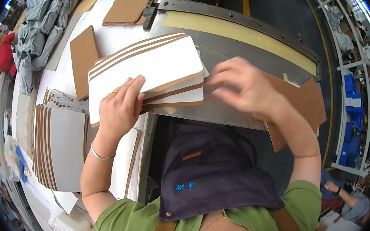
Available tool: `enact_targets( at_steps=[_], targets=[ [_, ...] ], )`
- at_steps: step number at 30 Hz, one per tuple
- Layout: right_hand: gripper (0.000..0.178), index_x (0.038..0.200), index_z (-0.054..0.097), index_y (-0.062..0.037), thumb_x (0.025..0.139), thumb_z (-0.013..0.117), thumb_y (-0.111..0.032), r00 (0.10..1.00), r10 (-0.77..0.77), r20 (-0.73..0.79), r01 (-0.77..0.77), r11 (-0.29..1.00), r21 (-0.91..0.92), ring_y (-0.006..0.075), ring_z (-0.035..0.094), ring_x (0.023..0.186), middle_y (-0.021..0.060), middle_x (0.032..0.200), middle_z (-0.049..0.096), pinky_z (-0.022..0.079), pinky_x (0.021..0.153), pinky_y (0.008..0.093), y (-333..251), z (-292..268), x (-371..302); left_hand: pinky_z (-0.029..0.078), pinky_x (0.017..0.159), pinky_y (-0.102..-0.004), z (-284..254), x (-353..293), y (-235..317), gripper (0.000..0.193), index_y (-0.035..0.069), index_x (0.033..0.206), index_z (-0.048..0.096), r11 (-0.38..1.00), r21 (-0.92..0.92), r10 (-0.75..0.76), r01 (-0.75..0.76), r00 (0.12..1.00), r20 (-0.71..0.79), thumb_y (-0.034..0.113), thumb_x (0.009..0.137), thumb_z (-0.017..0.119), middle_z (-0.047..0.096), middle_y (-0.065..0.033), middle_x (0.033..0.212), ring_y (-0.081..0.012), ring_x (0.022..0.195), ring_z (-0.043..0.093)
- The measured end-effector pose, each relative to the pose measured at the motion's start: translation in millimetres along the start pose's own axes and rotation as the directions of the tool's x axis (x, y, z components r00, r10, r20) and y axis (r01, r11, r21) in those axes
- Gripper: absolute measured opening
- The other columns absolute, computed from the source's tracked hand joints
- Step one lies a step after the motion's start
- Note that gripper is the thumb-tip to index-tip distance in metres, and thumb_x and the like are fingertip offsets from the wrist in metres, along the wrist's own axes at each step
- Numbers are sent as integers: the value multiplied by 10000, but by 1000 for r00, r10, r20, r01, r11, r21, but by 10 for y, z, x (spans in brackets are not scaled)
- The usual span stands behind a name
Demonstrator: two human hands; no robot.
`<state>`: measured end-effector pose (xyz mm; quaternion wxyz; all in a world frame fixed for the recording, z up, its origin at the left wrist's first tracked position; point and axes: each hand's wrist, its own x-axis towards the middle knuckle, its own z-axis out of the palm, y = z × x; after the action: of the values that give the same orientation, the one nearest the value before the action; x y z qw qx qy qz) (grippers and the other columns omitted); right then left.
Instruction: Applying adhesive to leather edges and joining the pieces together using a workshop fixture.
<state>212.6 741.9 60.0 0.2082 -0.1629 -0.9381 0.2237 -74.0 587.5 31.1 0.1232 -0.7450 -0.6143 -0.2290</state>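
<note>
White-faced boards with brown edges and rounded corners [157, 58] lie in a slightly fanned stack in front of me. My left hand [121, 103] grips the near edge of the stack, its fingers laid over the top board and the thumb at the edge. A ring and a bangle show on that side. Just off the stack's right end is my right hand [242, 85], its fingers curled and smeared by motion. Whether anything is between those fingers is not visible. Under the right part of the stack is a grey metal bed [228, 53].
A bowed metal bar [247, 18] with a yellow strip [239, 34] spans the far side. More white boards [68, 149] stand fanned at left. Brown boards [127, 5] lie at the back; others [292, 100] lie at right. Grey cloth [41, 31] is heaped far left.
</note>
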Motion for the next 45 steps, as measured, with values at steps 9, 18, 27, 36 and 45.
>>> enact_targets(
  at_steps=[9,18,27,36,45],
  targets=[
    [589,1327,549,-131,805,702,-357,991,-109,71,122,969,-213,274,473,1291,71,1422,498,347,1049,476,-212,699,107,499,554,-291,-954,532,-649,164,18,1026,679,928,-175,-341,328,559,-756,102,977,547,688,-83,746,-153,619,647],
    [164,909,699,-122,807,690,-250,971,-48,235,32,997,72,229,640,938,25,972,684,483,848,367,-525,-198,-356,522,559,-325,858,1933,1286,181,81,929,583,921,-124,325,-369,904,-276,260,912,564,634,-55,836,-233,769,671],
    [367,1283,604,-174,946,557,-310,834,514,-201,-536,665,-520,292,462,1295,86,1408,505,397,1025,474,1186,-692,-1053,385,925,-669,1467,1889,1590,506,298,1369,521,957,-53,287,-286,902,322,525,917,534,408,-158,1452,-543,1270,401],
    [380,1316,602,-273,943,557,-328,821,449,-353,-571,650,-501,294,457,1198,114,1291,486,342,1032,486,1309,-551,-1130,342,949,-660,1406,1913,1542,539,347,1408,480,968,-70,250,-240,910,332,526,905,552,414,-151,1415,-443,1287,395],
    [337,1221,657,-219,895,631,-304,870,352,-346,-492,675,-550,259,498,1086,70,1166,528,381,958,424,1286,-592,-1058,313,951,-675,1400,1839,1512,567,323,1426,459,965,-103,261,-241,912,316,500,899,572,427,-135,1395,-338,1285,413]
  ],
)
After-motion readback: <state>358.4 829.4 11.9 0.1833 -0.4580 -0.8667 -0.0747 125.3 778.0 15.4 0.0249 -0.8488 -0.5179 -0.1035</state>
